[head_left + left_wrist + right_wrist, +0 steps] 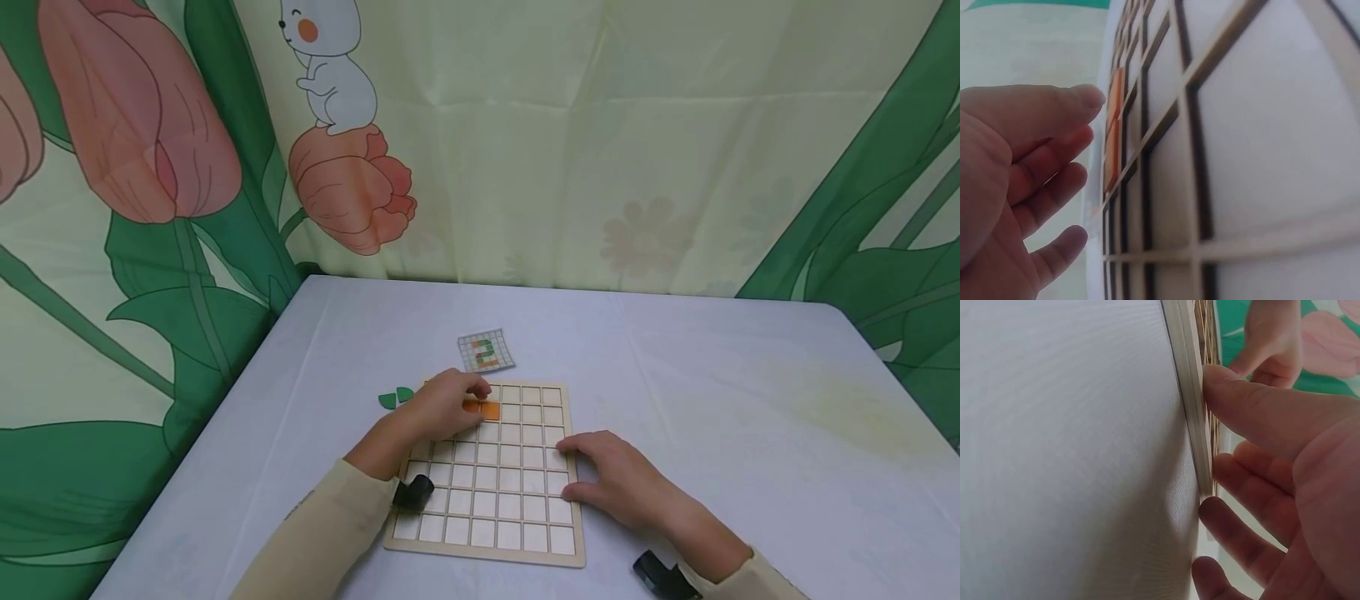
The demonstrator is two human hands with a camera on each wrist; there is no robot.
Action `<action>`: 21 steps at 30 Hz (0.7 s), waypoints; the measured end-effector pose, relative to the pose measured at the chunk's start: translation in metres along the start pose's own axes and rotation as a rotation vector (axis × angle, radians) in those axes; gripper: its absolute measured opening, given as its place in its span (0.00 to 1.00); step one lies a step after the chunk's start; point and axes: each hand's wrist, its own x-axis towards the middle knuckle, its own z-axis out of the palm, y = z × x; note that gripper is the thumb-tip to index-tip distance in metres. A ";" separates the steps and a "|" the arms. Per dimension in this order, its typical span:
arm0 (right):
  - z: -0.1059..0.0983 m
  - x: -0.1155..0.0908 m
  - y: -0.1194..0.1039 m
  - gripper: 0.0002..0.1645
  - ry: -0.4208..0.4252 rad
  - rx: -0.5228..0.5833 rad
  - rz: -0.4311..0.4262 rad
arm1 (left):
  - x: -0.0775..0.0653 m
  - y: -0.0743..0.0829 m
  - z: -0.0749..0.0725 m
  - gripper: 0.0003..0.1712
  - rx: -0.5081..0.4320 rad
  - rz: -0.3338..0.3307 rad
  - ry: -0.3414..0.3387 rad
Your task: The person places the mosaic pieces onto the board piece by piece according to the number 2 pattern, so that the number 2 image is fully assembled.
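Note:
A wooden grid board (483,552) lies on the white-covered table. Two orange pieces sit side by side in its cells near the far edge; the square orange tile (491,411) shows whole, the other orange piece (470,406) is partly covered by fingers. My left hand (448,407) hovers over them, thumb and fingers apart. In the left wrist view the thumb tip is close to the orange tiles (1114,134), with no piece between the fingers. At the board's right edge rests my right hand (618,479), its thumb and fingertips touching the frame.
Two green pieces (387,402) with a curved side lie left of the board's far corner. Beyond the board is a small gridded pattern card (487,351) with a green and orange figure. A printed curtain (525,167) hangs behind the table.

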 end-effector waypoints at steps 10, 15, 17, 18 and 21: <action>0.000 0.000 0.000 0.29 0.002 -0.003 -0.005 | -0.019 -0.014 -0.016 0.18 -0.028 -0.055 0.074; 0.000 0.000 0.000 0.28 0.005 -0.002 -0.010 | -0.028 -0.026 -0.021 0.18 -0.036 -0.083 0.100; 0.000 0.000 0.000 0.28 0.006 -0.004 -0.014 | -0.032 -0.031 -0.023 0.18 -0.035 -0.095 0.118; 0.000 0.000 0.000 0.28 0.006 -0.005 -0.015 | -0.033 -0.033 -0.023 0.18 -0.032 -0.104 0.128; 0.000 0.000 0.000 0.29 0.005 -0.009 -0.018 | -0.038 -0.041 -0.024 0.19 -0.030 -0.137 0.153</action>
